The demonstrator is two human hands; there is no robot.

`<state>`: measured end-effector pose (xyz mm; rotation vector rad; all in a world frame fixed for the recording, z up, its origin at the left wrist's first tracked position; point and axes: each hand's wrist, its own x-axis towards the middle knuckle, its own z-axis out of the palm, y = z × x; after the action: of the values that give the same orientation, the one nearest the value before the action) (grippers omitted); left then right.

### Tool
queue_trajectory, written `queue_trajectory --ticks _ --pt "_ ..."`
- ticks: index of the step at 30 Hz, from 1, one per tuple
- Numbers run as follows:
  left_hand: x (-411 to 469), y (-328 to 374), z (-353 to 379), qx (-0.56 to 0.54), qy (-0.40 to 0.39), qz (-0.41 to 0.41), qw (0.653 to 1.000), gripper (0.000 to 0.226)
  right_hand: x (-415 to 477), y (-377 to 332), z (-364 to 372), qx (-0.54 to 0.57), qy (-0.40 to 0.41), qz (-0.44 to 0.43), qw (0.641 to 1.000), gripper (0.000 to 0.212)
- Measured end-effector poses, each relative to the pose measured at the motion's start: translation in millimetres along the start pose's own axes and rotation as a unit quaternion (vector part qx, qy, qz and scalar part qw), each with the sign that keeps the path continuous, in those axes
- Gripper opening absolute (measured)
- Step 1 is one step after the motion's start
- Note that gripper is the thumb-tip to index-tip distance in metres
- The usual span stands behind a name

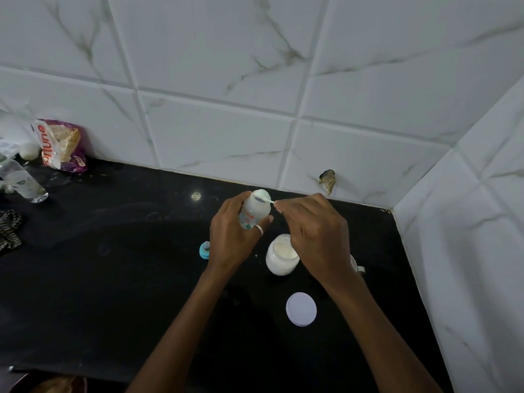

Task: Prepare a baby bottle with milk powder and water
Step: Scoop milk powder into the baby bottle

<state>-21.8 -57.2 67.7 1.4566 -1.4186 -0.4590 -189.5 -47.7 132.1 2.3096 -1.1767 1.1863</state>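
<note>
Near the middle of the frame, above the black counter (113, 265), the left hand (231, 239) grips the baby bottle (253, 212) around its body, tilted. The right hand (314, 231) pinches a scoop (265, 198) at its mouth. Light, smooth plastic, likely slippery; mid-body hold suits it.

A person's left hand (231, 239) gripped an open baby bottle (254, 211), tilted above a black countertop (113, 265), while the right hand (317, 236) pinched the handle of a small white scoop (265, 197) resting across the bottle's mouth. Just below the hands stood an open jar of milk powder (279, 258), its white lid (301, 309) lying flat nearer the camera. A blue bottle cap (204, 250) lay beside the left wrist. At far left, against the marbled white wall tiles (226, 80), sat a purple food packet (63, 146) and a clear glass (22, 180).
</note>
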Motion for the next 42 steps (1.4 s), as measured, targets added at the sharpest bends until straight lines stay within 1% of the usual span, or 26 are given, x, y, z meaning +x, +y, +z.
queue_trajectory --ticks 2,3,6,9,16,21,24,25,27,28,30,32,34,37,40,42 --pt "-0.1 -0.5 0.0 0.001 -0.001 -0.002 1.0 0.065 -0.2 0.0 0.3 -0.004 0.001 -0.02 1.0 0.042" --pt "-0.2 -0.8 0.0 0.0 -0.002 -0.003 1.0 0.065 -0.2 0.3 0.5 -0.006 -0.001 -0.029 1.0 0.042" --pt "0.1 -1.3 -0.7 -0.006 -0.005 -0.004 1.0 0.064 -2.1 1.7 1.1 -0.023 -0.017 -0.046 0.999 0.031" --pt "0.2 -1.9 -1.6 -0.006 -0.006 -0.005 1.0 0.064 -5.1 3.0 2.6 -0.03 -0.028 -0.054 0.998 0.03" --pt "0.6 -1.4 -0.8 -0.006 -0.012 -0.009 1.0 0.063 -8.0 3.4 5.0 -0.032 -0.033 -0.051 0.998 0.029" --pt "1.6 -2.5 1.4 0.003 -0.015 -0.017 1.0 0.065 -8.0 2.6 2.9 -0.016 -0.009 -0.024 1.0 0.025" --pt "1.5 -2.1 2.7 -0.009 -0.016 -0.026 0.999 0.064 -7.6 3.3 2.0 0.009 0.016 0.025 1.0 0.019" --pt "1.5 -2.4 3.3 -0.013 -0.016 -0.028 0.999 0.063 -6.9 3.8 1.5 0.03 0.025 0.054 0.998 0.017" --pt "1.1 -3.4 3.9 -0.014 -0.02 -0.029 0.999 0.064 -4.2 3.9 -1.0 0.092 0.044 0.139 0.985 0.014" --pt "0.8 -3.9 4.2 -0.013 -0.023 -0.031 0.999 0.064 -2.8 4.3 -2.9 0.126 0.053 0.192 0.972 0.013" --pt "-0.3 -5.3 5.1 -0.013 -0.027 -0.033 0.999 0.064 -1.1 7.5 -6.1 0.186 0.059 0.296 0.935 0.011" --pt "-2.3 -7.7 6.4 -0.022 -0.034 -0.038 0.998 0.062 -2.0 14.3 -7.1 0.218 0.051 0.367 0.903 0.01" --pt "-4.6 -10.7 8.5 -0.037 -0.044 -0.047 0.997 0.062 -6.6 22.9 -6.8 0.225 0.035 0.405 0.886 0.01" --pt "-9.8 -16.5 11.5 -0.061 -0.067 -0.066 0.994 0.061 -21.0 36.4 -1.2 0.214 -0.006 0.438 0.873 0.013" --pt "-16.0 -21.6 14.7 -0.076 -0.09 -0.083 0.99 0.058 -40.1 48.8 10.1 0.175 -0.054 0.441 0.878 0.015" --pt "-19.9 -24.0 16.0 -0.077 -0.1 -0.089 0.988 0.056 -51.4 55.4 19.5 0.141 -0.092 0.429 0.887 0.015"
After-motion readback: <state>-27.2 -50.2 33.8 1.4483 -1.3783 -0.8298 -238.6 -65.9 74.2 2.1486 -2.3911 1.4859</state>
